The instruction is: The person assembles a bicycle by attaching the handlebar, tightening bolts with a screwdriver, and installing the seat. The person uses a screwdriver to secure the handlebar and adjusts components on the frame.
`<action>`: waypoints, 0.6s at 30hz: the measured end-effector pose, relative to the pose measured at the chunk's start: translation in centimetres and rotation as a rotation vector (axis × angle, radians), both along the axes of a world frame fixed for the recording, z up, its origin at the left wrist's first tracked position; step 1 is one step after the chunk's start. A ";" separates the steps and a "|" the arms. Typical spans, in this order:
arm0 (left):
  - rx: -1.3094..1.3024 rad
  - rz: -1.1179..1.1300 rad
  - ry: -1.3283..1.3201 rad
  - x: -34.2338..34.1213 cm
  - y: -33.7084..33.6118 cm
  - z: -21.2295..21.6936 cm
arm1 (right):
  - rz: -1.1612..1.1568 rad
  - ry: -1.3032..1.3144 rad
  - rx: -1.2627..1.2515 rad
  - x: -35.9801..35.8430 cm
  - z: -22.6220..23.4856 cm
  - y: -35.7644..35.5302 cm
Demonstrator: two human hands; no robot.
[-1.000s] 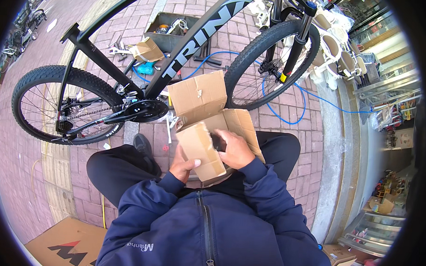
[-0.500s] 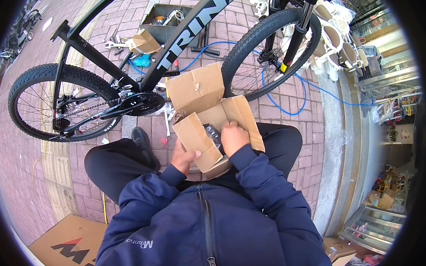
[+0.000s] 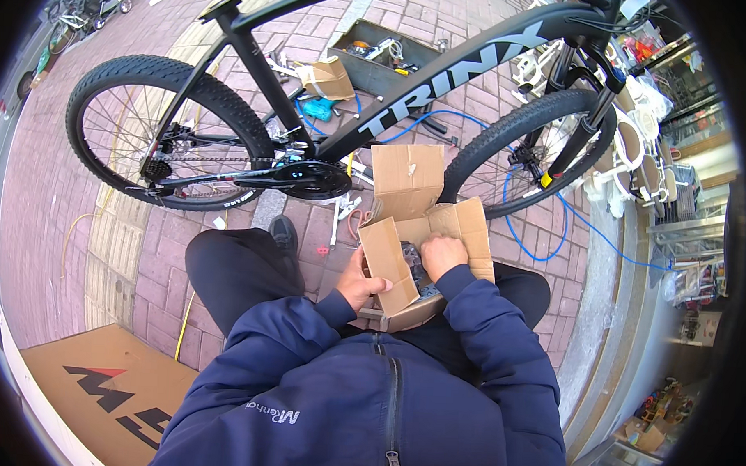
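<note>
An opened cardboard box (image 3: 409,185) rests at my lap with its flaps spread. My left hand (image 3: 360,283) grips the near-left flap, thumb on its outer face. Down inside the box reaches my right hand (image 3: 444,256), its fingers curled and their tips hidden; I cannot make out what they hold. Beside those fingers lie dark pedal-like parts (image 3: 412,259), partly wrapped in clear plastic. Just beyond the box stands a black bicycle (image 3: 427,91) with both wheels on and a bare seat tube with no saddle.
A grey metal toolbox (image 3: 370,69) sits behind the bicycle, near a small torn carton (image 3: 327,78) and a teal power tool (image 3: 318,109). A blue hose (image 3: 517,238) loops over the brick paving. White child seats (image 3: 630,152) are piled at the right; a large flat carton (image 3: 105,380) lies lower left.
The view has shifted, so the bicycle and box appear farther right. My left hand still holds the flap, and my right hand is still inside the box.
</note>
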State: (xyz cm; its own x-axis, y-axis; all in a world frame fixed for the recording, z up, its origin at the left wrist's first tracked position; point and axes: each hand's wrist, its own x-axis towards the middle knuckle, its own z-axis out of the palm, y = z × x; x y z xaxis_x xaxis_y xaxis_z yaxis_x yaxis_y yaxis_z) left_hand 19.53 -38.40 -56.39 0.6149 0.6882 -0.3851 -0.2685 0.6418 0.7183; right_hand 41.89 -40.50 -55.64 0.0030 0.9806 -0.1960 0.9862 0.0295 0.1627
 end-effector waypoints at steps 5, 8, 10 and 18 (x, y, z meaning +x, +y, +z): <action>0.066 0.040 0.041 -0.1 -0.1 -0.4 | 0.013 0.057 0.035 -0.4 0.4 0.3; 0.015 0.061 0.064 -0.2 -0.3 -1.0 | 0.026 0.104 -0.022 0.0 0.8 0.3; -0.028 0.065 0.052 -0.3 -0.5 -1.5 | 0.022 0.141 -0.021 0.4 1.1 0.1; 0.056 0.018 0.022 0.0 -0.1 -1.9 | 0.003 0.418 -0.195 1.7 2.2 -0.8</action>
